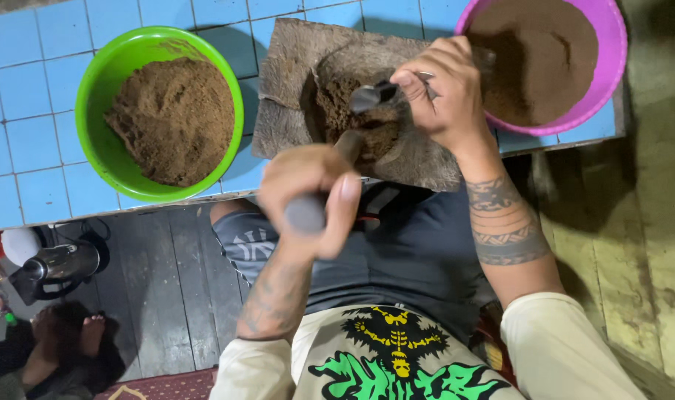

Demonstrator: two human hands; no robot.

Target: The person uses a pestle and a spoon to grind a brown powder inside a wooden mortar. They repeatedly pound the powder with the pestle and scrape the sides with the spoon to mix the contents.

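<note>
At centre frame, the left hand (311, 194) is clenched around the grey butt of a pestle (330, 178) — fingers wrapped over the top, thumb down the near side. Its shaft slants up and away from the hand, the far end buried in brown powder in a stone mortar (352, 115). Up and to the right, the right hand (445, 92) pinches a metal spoon (374, 95) by the handle; the bowl of the spoon points left and hangs just over the powder, close beside the pestle's tip.

Mortar: a rough, dark, round hollow, dusted brown, sitting on a weathered grey-brown slab (293, 52). The powder inside looks coarse, clumped and damp-dark, heaped against the far wall. It lies between the two hands — just beyond the left, just left of the right.

Slab rests on a counter of pale blue tiles (26, 104). Left of it, well apart from the hands, a bright green bowl (100, 81) holds a mound of the same brown powder. Behind the right hand, a pink bowl (611, 52) holds a darker, smoother heap — the hand overlaps its near rim in view.

Below the counter: dark plank floor (167, 296), a black-and-silver kettle (56, 268) at lower left, another person's bare foot (91, 333) near it.
</note>
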